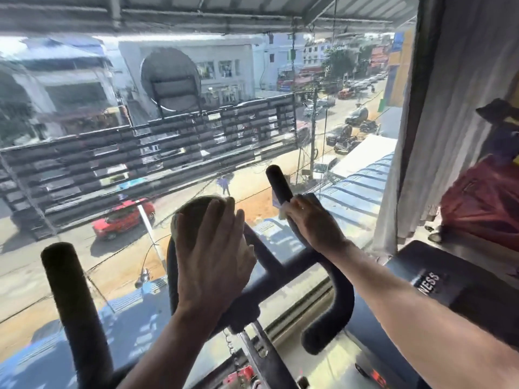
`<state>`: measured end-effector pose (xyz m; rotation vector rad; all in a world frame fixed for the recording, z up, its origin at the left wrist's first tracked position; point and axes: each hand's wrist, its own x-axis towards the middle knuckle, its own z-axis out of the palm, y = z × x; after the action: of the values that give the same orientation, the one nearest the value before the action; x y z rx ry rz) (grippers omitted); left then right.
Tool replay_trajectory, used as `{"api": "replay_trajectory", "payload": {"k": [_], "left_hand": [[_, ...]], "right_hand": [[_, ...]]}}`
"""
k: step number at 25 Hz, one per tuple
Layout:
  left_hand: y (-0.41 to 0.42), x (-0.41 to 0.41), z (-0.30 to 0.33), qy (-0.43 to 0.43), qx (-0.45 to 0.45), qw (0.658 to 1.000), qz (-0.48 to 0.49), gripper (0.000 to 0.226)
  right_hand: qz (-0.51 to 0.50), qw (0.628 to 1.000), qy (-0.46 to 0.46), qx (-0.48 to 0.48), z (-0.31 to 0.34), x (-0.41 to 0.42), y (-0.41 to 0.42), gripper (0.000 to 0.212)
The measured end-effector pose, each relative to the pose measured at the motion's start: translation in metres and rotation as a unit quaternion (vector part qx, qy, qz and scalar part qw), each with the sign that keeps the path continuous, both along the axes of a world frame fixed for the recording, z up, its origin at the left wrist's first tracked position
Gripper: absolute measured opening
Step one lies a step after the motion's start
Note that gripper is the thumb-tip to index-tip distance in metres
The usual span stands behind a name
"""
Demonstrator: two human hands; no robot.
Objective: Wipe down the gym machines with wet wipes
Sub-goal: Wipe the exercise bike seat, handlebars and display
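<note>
A black exercise-bike handlebar stands in front of me at a window. My right hand (311, 223) grips its upright right grip (276, 181) with a white wet wipe (283, 210) pressed under the fingers. My left hand (213, 248) lies with straight fingers over a rounded tan object (193, 209) on top of the bike's black console (172, 276); what the object is I cannot tell. The left grip (70, 290) stands untouched at the lower left. A curved lower grip (331, 318) hangs below my right forearm.
The window pane (196, 136) is close behind the handlebar, with a street far below. A dark neighbouring machine (455, 279) with a label stands at the right. A grey curtain (438, 108) and a red bag (483, 197) sit beyond it.
</note>
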<state>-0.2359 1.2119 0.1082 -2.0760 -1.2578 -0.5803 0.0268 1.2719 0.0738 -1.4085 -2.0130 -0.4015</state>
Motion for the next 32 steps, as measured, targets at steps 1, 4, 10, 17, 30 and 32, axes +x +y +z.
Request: {"api": "replay_trajectory", "payload": {"k": [1,4,10,17,30,32], "left_hand": [[0.002,0.002,-0.002,-0.01,0.016,1.0,0.003,0.061],[0.006,0.005,-0.008,-0.027,0.059,0.998,0.006,0.058],[0.006,0.004,-0.014,-0.022,0.082,0.996,0.017,0.058],[0.008,0.001,-0.018,-0.034,0.082,0.996,0.007,0.058],[0.006,0.001,-0.018,-0.039,0.094,0.995,0.012,0.057],[0.008,0.002,-0.019,-0.04,0.102,0.994,0.012,0.057]], "right_hand": [[0.009,1.0,-0.003,0.01,0.008,0.0,0.01,0.007],[0.028,0.999,-0.018,0.029,0.046,-0.001,0.05,0.01],[0.061,0.995,-0.075,-0.001,0.091,-0.008,0.089,0.008],[0.131,0.981,-0.069,-0.126,0.012,0.028,0.011,0.01],[0.148,0.798,0.558,-0.176,0.042,0.018,0.058,0.012],[0.128,0.83,0.524,-0.144,0.044,0.005,0.081,0.016]]}}
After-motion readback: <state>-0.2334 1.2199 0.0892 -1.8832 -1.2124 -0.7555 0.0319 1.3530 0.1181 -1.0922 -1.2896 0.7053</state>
